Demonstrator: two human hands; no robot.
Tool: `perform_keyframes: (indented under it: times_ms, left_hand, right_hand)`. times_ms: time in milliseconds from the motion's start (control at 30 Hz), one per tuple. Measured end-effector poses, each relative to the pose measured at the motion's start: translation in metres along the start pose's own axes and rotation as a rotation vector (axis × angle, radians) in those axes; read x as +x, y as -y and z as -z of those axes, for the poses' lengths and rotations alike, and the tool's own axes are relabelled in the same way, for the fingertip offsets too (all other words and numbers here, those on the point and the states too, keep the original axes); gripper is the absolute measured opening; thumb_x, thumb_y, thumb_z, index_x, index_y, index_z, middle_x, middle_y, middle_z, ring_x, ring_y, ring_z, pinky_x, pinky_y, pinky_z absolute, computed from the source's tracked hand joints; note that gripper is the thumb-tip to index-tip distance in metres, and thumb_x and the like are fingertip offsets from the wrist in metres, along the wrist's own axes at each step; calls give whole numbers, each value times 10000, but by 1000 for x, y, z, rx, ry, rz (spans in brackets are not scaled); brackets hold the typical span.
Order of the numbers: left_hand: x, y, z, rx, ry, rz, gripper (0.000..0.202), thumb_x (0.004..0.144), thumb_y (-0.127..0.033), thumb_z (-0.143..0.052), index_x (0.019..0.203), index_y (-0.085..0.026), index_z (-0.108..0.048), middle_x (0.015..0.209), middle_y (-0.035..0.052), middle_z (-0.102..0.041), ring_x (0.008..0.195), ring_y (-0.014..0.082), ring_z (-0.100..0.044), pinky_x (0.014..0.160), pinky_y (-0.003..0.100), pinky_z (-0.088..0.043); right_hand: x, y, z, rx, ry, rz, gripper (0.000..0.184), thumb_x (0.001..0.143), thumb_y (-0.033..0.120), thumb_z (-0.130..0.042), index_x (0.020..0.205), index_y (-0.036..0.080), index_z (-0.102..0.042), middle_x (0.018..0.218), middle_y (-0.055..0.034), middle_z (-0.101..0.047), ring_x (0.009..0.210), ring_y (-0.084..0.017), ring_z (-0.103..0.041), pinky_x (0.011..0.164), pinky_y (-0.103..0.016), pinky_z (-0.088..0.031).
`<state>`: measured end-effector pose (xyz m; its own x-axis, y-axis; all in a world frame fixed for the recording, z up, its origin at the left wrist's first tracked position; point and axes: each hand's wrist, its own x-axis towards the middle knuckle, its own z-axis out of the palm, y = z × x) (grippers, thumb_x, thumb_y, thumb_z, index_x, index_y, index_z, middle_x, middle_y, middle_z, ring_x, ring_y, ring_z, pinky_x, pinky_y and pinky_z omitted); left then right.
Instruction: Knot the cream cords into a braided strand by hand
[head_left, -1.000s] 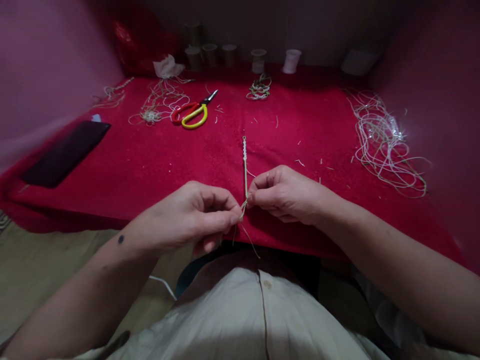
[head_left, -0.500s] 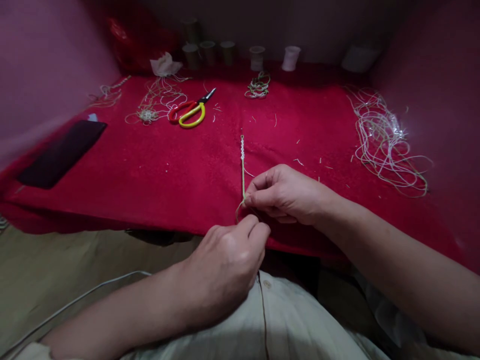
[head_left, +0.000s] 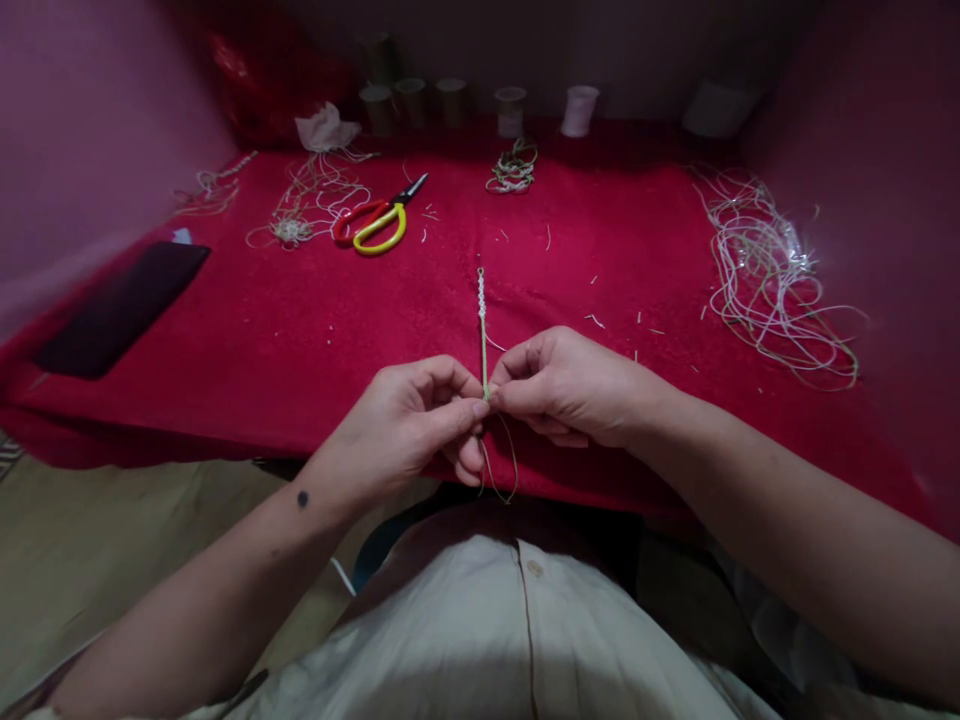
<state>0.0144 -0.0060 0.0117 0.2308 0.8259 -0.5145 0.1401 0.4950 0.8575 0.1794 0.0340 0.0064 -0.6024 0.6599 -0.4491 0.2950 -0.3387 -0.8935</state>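
Observation:
A knotted cord (head_left: 484,350) runs straight toward me over the red cloth, with a white braided stretch and a small loop at its far end and green strands nearer me. At its near end my left hand (head_left: 424,415) pinches the strands between thumb and forefinger. My right hand (head_left: 559,390) pinches the same spot from the other side, its fingertips almost touching the left ones. Below the fingers, thin loose cord ends (head_left: 514,470) curve down past the table's front edge. The exact knot is hidden by the fingertips.
Scissors (head_left: 381,225) with red and yellow handles lie beyond the hands. Tangled cords (head_left: 772,280) spread at right, another tangle (head_left: 292,232) at left. A dark flat phone-like object (head_left: 124,310) lies far left. Several spools (head_left: 580,110) stand along the back, near a knotted bundle (head_left: 514,168).
My left hand has come up from near the table's front edge to the cord's near end beside my right hand. The right hand has stayed in place, pinching.

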Motion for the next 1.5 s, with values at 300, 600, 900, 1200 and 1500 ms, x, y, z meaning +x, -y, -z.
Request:
perform_keyframes:
  times_ms: [300,600,900,1200,1500]
  left_hand:
    - [1,-2,2,9,-4,13,57,769,-152,-602,731,-148,-558,431,-47,-552,381,90,-554,403,182,-492]
    - [2,1,2,33,8,2,100,786,-211,-606,721,-149,-562,424,-28,-567,364,93,-546,387,175,-474]
    - [2,-1,2,75,26,-46,170,801,-228,-584,655,-148,-548,401,-36,-527,292,61,-442,301,140,-341]
    - [4,-2,7,-122,156,-23,139,807,-144,-545,677,-139,-495,732,61,-707,291,36,-438,265,150,-306]
    - [5,5,4,-272,177,-65,101,802,-141,-570,732,-162,-500,594,-34,-551,386,60,-464,322,193,-459]
  right_hand:
    - [-1,3,-6,-225,-119,23,155,760,187,-543,619,165,-482,404,79,-390,300,-31,-299,305,-177,-185]
    - [-1,-2,-7,-424,-184,160,117,694,163,-509,578,156,-495,492,45,-426,445,-52,-346,410,-201,-223]
    - [-30,-7,-21,-713,-351,282,156,789,152,-494,661,152,-582,558,10,-510,509,-84,-413,507,-228,-277]
    - [-56,-39,-62,-1094,-311,368,167,820,88,-442,764,151,-586,663,-45,-600,510,-124,-439,488,-291,-195]
    - [-58,-18,-40,-683,-110,256,154,817,129,-487,710,152,-595,722,-41,-619,608,-108,-530,551,-227,-365]
